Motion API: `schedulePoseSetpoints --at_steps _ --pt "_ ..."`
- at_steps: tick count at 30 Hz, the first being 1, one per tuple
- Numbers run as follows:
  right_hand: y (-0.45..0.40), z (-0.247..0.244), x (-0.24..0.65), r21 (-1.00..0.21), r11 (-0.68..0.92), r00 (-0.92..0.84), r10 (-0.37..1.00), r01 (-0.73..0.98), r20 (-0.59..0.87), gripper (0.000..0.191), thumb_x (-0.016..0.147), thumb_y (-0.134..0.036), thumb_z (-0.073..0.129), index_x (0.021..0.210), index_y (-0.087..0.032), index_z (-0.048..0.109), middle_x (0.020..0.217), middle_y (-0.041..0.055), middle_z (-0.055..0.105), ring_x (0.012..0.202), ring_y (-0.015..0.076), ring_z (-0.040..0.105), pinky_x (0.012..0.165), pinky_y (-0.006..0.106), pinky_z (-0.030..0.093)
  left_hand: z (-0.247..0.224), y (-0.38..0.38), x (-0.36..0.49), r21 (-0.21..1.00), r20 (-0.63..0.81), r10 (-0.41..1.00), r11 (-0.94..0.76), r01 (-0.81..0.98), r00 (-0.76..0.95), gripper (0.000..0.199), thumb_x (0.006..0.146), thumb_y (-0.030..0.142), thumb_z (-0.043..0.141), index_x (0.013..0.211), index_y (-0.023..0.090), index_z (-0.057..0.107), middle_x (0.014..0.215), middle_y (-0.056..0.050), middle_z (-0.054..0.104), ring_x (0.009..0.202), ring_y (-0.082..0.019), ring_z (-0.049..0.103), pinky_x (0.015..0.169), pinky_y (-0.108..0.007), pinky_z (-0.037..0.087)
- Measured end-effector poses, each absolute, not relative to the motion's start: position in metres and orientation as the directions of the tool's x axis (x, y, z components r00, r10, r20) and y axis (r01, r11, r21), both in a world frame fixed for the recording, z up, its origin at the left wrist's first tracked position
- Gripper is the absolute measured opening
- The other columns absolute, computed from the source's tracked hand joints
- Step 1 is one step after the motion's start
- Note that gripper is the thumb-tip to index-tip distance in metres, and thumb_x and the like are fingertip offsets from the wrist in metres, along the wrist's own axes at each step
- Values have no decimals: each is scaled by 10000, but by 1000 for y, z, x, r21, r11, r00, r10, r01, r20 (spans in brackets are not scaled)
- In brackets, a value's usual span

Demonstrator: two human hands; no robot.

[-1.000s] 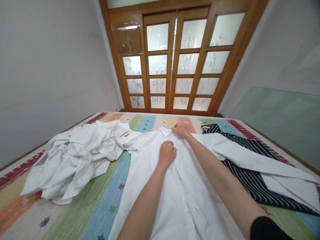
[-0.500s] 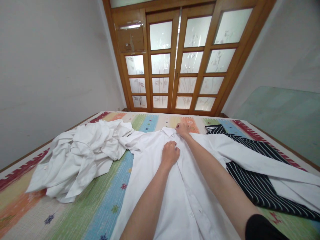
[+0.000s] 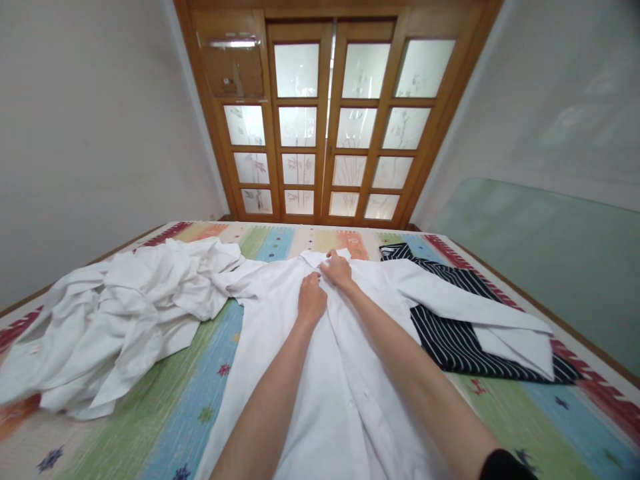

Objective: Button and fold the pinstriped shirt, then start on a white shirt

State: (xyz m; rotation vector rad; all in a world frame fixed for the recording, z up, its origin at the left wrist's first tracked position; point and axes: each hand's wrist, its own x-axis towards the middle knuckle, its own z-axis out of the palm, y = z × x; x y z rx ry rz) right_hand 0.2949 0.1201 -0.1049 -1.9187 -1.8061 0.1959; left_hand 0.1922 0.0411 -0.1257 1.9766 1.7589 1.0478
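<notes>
A white shirt point(image 3: 270, 293) lies spread front side up, its collar toward the far edge and one long sleeve stretched to the right. My left hand point(image 3: 313, 300) is closed at the upper front opening, just below the collar. Beside it, slightly farther away, my right hand point(image 3: 337, 268) has its fingers pinched on the fabric near the collar. Both hands grip the shirt's front edges close together. Whether a button is between the fingers is hidden. Lower down the front, small buttons show along the opening.
A heap of crumpled white cloth point(image 3: 145, 307) lies left, touching the shirt's other sleeve. At right, a black-and-white striped garment point(image 3: 445, 340) lies partly under the long sleeve. All rest on a colourful striped cover point(image 3: 200, 393). Glass-paned wooden doors point(image 3: 327, 120) stand beyond; walls flank both sides.
My right hand has come down from the collar's right side toward my left hand, and the two are now closer together. The view has shifted slightly to the right.
</notes>
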Motion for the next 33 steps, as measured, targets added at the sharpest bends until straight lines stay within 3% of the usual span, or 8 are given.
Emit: schedulePoseSetpoints --at_steps 4,7,13,18,21,27,33 --pt "105 -113 294 -366 -2 85 974 931 212 424 870 -380 498 1255 -211 553 1151 124 660 1059 269 609 807 319 442 -125 43 190 645 320 948 -212 735 -7 441 727 -31 388 1085 112 604 1113 -145 659 1124 -218 571 1011 -335 407" --pt "102 -112 295 -319 53 11 981 946 195 358 899 -352 447 1200 -233 600 1143 120 660 1036 266 619 805 329 435 -124 44 189 635 325 945 -235 736 21 428 729 -25 398 1046 151 625 1116 -114 672 1110 -210 584 1018 -342 401" --pt "108 -114 303 -429 61 50 969 901 243 295 944 -249 339 1041 -212 616 1031 70 694 954 199 617 742 271 405 -127 50 189 624 319 948 -211 752 1 390 775 27 433 1109 146 597 1143 -115 668 1114 -207 586 999 -325 411" --pt "112 -122 307 -542 61 142 935 838 325 187 879 -289 464 881 -193 624 944 63 677 894 187 594 745 260 406 -125 71 187 579 331 944 -197 791 -6 317 835 95 453 1120 135 586 1139 -124 664 1112 -222 570 985 -331 410" --pt "112 -125 308 -563 98 141 920 821 366 155 819 -254 526 925 -196 624 973 61 663 912 189 588 772 265 423 -122 84 187 537 341 940 -208 817 15 292 863 119 446 1105 166 603 1118 -100 675 1096 -227 568 978 -347 405" --pt "115 -127 313 -614 141 124 921 777 369 337 782 -129 497 1092 -220 593 1024 46 688 949 180 617 804 269 454 -119 100 196 442 344 936 -230 867 73 262 878 150 460 1061 179 644 1167 -116 655 1139 -275 518 976 -399 386" --pt "121 -130 315 -729 97 227 915 677 333 207 785 -163 525 919 -202 677 947 48 735 897 163 661 818 243 473 -119 113 201 389 348 934 -223 894 82 278 927 222 408 947 174 681 1138 -131 623 1100 -297 495 958 -404 391"
